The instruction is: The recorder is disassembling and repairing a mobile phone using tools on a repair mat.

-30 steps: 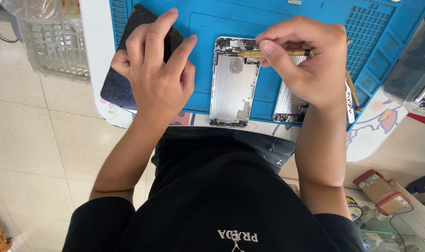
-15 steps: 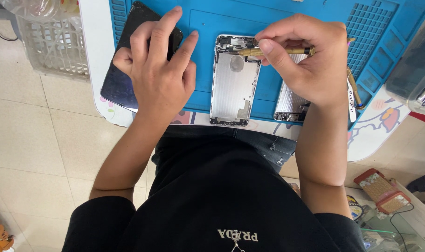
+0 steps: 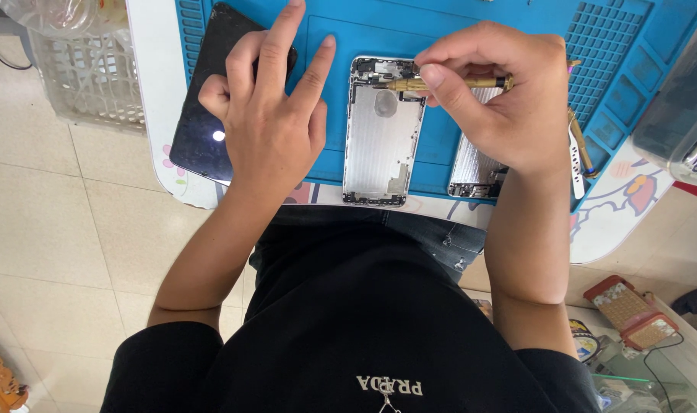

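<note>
Upper left of frame: black screen [image 3: 203, 115] lying on the blue mat [image 3: 341, 92], part overhanging the table edge. Left hand [image 3: 268, 115] open, fingers spread flat – palm over the screen's right side, fingertips on the mat. Centre top: silver phone shell [image 3: 379, 145], inside face up, flat on the mat. Upper right: right hand [image 3: 509, 99] closed on a brass screwdriver [image 3: 448, 82] – tip at the shell's top end. A second silver part [image 3: 471, 164] lies under that hand
</note>
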